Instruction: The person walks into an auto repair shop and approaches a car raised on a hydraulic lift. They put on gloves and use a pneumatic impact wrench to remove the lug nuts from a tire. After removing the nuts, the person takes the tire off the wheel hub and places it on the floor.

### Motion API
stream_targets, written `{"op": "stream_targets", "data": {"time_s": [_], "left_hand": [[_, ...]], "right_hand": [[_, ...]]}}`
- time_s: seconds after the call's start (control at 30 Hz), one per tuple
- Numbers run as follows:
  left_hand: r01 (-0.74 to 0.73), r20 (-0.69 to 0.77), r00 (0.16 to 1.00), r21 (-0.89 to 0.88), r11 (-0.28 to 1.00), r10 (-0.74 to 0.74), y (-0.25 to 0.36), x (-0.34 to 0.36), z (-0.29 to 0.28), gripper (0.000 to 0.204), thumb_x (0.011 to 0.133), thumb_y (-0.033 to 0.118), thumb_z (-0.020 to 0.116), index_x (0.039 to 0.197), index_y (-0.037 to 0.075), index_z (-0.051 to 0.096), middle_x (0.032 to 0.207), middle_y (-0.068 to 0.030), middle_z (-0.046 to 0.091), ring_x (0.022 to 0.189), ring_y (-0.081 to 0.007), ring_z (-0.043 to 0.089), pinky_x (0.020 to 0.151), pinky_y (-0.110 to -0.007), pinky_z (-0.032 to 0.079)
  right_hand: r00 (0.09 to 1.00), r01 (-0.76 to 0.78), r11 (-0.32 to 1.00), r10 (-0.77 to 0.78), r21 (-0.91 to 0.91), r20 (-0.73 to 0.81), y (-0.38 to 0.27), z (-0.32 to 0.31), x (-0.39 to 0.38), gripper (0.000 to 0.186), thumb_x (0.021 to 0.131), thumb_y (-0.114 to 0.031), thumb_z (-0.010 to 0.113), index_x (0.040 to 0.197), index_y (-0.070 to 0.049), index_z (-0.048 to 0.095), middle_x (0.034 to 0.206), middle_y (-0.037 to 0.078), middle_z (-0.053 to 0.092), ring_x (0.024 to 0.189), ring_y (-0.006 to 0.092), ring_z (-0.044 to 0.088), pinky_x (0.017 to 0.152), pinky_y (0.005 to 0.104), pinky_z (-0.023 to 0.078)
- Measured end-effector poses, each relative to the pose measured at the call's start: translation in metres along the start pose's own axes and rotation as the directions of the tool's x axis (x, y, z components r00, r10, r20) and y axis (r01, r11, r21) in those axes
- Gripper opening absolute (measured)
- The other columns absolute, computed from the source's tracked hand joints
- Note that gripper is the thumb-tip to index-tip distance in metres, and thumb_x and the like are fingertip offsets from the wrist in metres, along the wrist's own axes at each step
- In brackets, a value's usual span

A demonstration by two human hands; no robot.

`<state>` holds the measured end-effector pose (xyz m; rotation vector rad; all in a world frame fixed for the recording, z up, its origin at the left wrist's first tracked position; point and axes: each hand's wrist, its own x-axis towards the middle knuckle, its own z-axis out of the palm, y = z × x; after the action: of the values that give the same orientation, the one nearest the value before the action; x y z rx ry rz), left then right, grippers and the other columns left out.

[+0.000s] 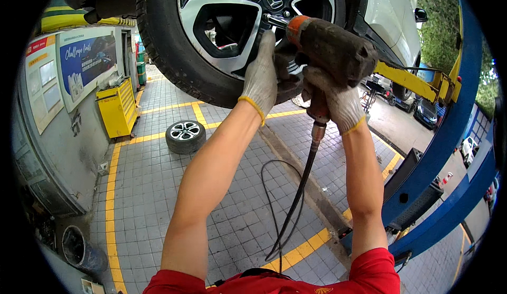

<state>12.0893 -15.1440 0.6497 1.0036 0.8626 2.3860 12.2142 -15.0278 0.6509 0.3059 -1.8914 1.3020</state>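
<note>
A white car's wheel, with a black tyre and a silver-and-black alloy rim, hangs raised in front of me. My right hand, in a pale knit glove, is closed around the handle of a worn, dark impact wrench with an orange nose. Its metal socket points at the hub and meets the area of the lug nuts; the exact contact is hard to see. My left hand, gloved too, has its fingers stretched up along a spoke, fingertips just below the socket. Its far fingers are partly hidden.
An air hose hangs from the wrench and loops near the floor. Another wheel lies on the tiles, left of my arms. A yellow tool cabinet stands by the wall. At right are a blue lift post and its yellow arm.
</note>
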Motion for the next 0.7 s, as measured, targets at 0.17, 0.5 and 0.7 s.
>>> {"op": "stream_targets", "data": {"time_s": [0.17,0.5,0.7], "left_hand": [[-0.135,0.082,0.988,0.065,0.989,0.130,0.011,0.062,-0.010,0.043,0.103,0.048,0.050,0.117,0.011,0.065,0.105,-0.0068,0.069,0.087,-0.0204,0.066,0.085,-0.039,0.057],[-0.123,0.351,0.931,0.050,0.991,0.098,0.014,0.124,-0.030,0.066,0.104,0.071,0.044,0.113,0.009,0.065,0.091,-0.0076,0.071,0.067,-0.0099,0.070,0.047,-0.020,0.055],[-0.162,0.369,0.914,-0.050,0.986,0.169,0.001,0.136,-0.032,0.062,0.107,0.066,0.039,0.110,0.010,0.064,0.083,-0.0033,0.065,0.067,-0.0097,0.069,0.057,-0.022,0.058]], "right_hand": [[1.000,-0.026,1.000,0.026,-0.001,0.003,-0.007,0.016,0.033,0.034,0.089,-0.021,0.076,0.115,-0.001,0.065,0.082,0.006,0.064,0.064,0.0176,0.061,0.059,0.0315,0.050],[0.998,-0.053,0.998,0.053,0.022,-0.014,-0.008,0.024,0.047,0.029,0.090,-0.020,0.077,0.110,-0.003,0.068,0.078,0.006,0.064,0.063,0.0168,0.060,0.060,0.0322,0.051],[0.999,-0.045,0.993,0.042,-0.110,-0.031,0.012,0.013,0.059,0.030,0.089,-0.020,0.078,0.111,-0.001,0.068,0.075,0.005,0.062,0.061,0.0165,0.058,0.058,0.0313,0.048]]}}
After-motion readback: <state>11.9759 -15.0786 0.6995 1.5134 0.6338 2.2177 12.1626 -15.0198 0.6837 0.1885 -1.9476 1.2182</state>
